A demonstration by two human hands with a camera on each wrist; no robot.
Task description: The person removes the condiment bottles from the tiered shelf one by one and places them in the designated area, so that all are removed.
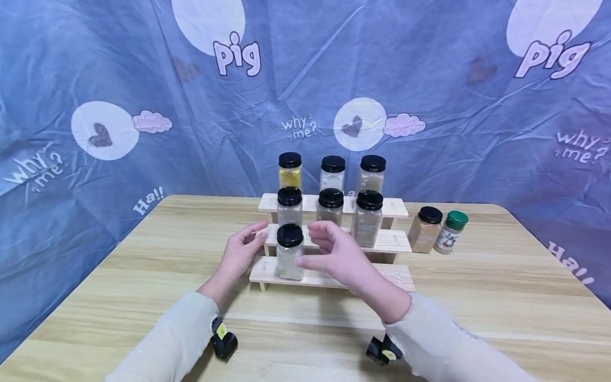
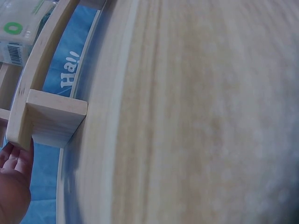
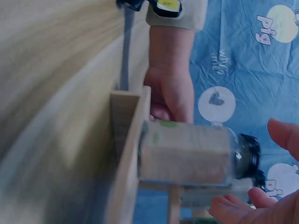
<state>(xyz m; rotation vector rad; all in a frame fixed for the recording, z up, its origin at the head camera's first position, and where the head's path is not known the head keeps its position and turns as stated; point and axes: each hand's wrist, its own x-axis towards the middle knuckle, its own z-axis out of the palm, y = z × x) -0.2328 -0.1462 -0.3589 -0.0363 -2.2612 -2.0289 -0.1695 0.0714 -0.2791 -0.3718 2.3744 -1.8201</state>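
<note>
On the lowest step of a three-tier wooden rack [image 1: 329, 279] stands a square clear spice jar [image 1: 289, 263] with a black lid, holding pale contents. My right hand [image 1: 350, 261] is just right of this jar, thumb and fingers spread. In the right wrist view, a gap shows between the right hand [image 3: 273, 212] and the jar's lid [image 3: 248, 156]. My left hand [image 1: 238, 254] is at the rack's left end with fingers loosely bent. The left wrist view shows the left fingers [image 2: 17, 163] by the step's end; whether they touch it is unclear.
Three black-lidded jars, including a grey-brown one [image 1: 367, 225], occupy the middle step. Three more, one with yellow contents [image 1: 289, 178], stand on top. Right of the rack are a tan-filled jar [image 1: 426, 233] and a green-capped shaker [image 1: 450, 236]. A blue printed cloth [image 1: 305, 69] hangs behind the table.
</note>
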